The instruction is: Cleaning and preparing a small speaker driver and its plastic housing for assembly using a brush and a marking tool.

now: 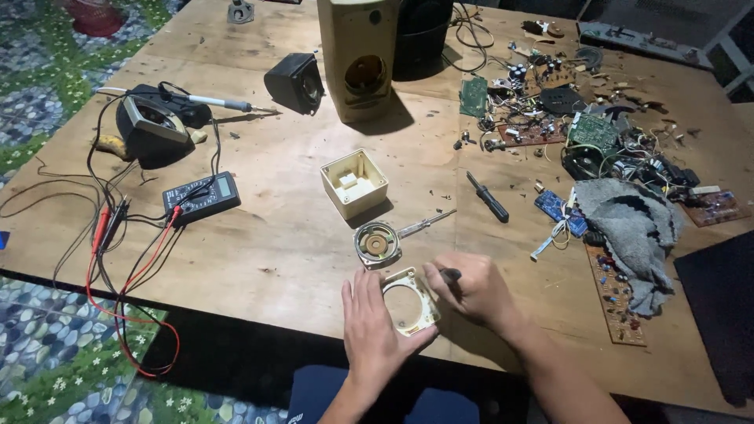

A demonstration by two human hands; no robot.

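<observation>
**A:** Where does the cream plastic frame sit for you?

**B:** It lies flat at the near edge of the worktop, between your hands. Your left hand rests on its left side, fingers spread and laid flat, thumb curled under its near corner. Your right hand is closed around a dark-handled tool, whose tip I can't see, at the frame's right edge.

**A:** How does it handle?

**B:** It looks light, stiff and thin-walled, likely to crack at the big round opening. Hold it by the outer rim and corners, as you do now.

**A:** And the count?

**B:** One frame, one small round speaker just beyond it, one open cream box. Two loose screwdrivers: a clear-handled one touching the speaker and a black one further right. One multimeter, one soldering iron.
</observation>
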